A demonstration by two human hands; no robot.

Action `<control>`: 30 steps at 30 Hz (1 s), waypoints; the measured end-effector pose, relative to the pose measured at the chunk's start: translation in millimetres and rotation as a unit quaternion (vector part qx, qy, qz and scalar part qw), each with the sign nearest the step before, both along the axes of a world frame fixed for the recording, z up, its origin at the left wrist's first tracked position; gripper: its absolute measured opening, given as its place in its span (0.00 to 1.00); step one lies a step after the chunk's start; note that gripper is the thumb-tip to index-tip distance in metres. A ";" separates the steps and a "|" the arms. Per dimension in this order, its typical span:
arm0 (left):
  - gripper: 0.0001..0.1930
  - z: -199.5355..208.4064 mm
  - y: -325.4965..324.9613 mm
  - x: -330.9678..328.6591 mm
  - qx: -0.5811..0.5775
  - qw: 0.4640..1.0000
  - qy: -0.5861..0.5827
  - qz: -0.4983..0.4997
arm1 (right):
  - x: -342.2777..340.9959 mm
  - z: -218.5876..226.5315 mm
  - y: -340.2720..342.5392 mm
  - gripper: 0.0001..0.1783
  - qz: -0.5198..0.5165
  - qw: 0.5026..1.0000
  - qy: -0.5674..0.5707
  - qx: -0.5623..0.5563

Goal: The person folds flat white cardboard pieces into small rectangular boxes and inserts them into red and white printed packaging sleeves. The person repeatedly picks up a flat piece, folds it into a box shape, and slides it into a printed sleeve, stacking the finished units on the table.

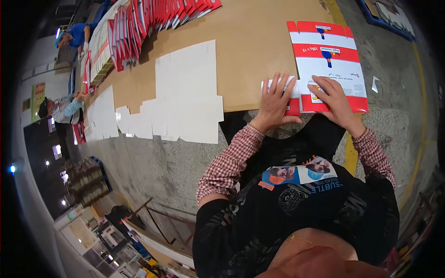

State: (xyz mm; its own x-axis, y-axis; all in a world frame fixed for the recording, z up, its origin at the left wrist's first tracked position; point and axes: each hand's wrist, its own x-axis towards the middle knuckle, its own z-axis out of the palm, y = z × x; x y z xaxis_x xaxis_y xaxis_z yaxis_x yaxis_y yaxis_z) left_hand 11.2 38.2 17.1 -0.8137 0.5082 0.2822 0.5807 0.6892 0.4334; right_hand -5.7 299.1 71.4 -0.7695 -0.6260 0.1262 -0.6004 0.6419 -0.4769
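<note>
folding step in hand, judged so: left hand (274,99) flat, fingers spread open on the near flap of the red and white carton blank (328,65); right hand (334,98) pressing, gripping nothing. blank at near edge of worktop (250,41). next, probably firm creasing. farther: white sheets (187,92), red stack (139,28).

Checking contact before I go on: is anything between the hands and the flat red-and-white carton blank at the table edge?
Nothing visible. The left hand and right hand both lie flat on the near end of the red-and-white carton blank, with no other item between them and it.
</note>
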 end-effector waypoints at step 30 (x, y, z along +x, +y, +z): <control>0.34 24.3 -7.8 18.3 0.186 0.952 -0.032 0.240 | -72.1 -42.2 11.7 0.34 -0.206 0.761 -0.432 -0.438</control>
State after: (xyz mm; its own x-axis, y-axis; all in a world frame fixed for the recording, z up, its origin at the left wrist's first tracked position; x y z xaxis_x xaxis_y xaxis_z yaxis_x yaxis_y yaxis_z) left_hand 29.5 30.4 41.4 -0.9487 -0.0522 0.3120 0.2015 0.6603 0.7235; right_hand -77.7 310.8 29.1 -0.9105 -0.2765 -0.3075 0.3459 -0.1017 -0.9328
